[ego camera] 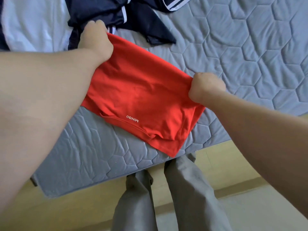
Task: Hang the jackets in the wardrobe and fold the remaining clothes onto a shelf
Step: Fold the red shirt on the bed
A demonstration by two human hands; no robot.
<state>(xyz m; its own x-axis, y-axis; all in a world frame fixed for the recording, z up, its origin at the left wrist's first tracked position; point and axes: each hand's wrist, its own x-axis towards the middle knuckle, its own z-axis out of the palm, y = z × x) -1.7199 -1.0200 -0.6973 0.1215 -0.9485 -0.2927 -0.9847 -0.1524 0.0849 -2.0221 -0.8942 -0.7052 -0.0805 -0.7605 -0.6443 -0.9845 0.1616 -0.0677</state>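
Note:
A red shirt [141, 100] with a small white logo lies partly folded on the grey quilted mattress [250, 55], its near edge reaching the mattress's front edge. My left hand [95, 40] grips the shirt's far left corner. My right hand [206, 89] grips the far right corner. The fold between them is held a little above the mattress. A dark navy garment [116, 12] with white stripes lies crumpled behind the left hand.
A white cloth [33, 22] lies at the far left on the mattress. The mattress's front edge runs diagonally across the view, with a yellow-wood floor [233, 167] below it. My legs in grey trousers [183, 194] stand against the bed.

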